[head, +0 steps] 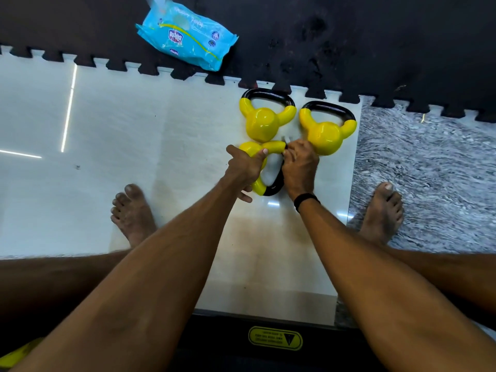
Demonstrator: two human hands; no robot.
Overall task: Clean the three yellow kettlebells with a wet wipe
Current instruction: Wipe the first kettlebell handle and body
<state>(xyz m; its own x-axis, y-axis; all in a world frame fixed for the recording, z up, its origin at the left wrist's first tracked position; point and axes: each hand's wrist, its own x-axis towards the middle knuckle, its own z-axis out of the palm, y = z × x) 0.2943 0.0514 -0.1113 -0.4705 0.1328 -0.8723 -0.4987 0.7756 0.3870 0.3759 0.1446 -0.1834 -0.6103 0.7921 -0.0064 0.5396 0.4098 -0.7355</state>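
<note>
— Whereabouts of the near kettlebell [273, 146]?

— Down on the pale floor [134, 116], tipped on its side, black handle turned back toward the feet. Just short of the far left kettlebell [261, 127] and the far right kettlebell [323, 139], each lying flat with its handle up by the black mat [349, 36].

— And the hands?

— Left hand [245, 167] curled round the yellow body and horn, thumb on top, steadying. Right hand [299, 165] closed on the wet wipe [286, 139], pinching it against the end of the handle. Barely visible, that wipe: just a white corner.

— Likely feel?

— Probably heavy for its size, rigid, glossy on the yellow shell, so slick once damp. Prone to rolling on the round body. No fear of breakage, though hard on tile and bare toes if dropped.

— Best hold?

— Through the handle loop or round a horn, never by the wet ball. As for the wipe, limp and thin: better kept bunched under the fingertips. Spares presumably in the blue pack [188, 38] up on the mat.
</note>
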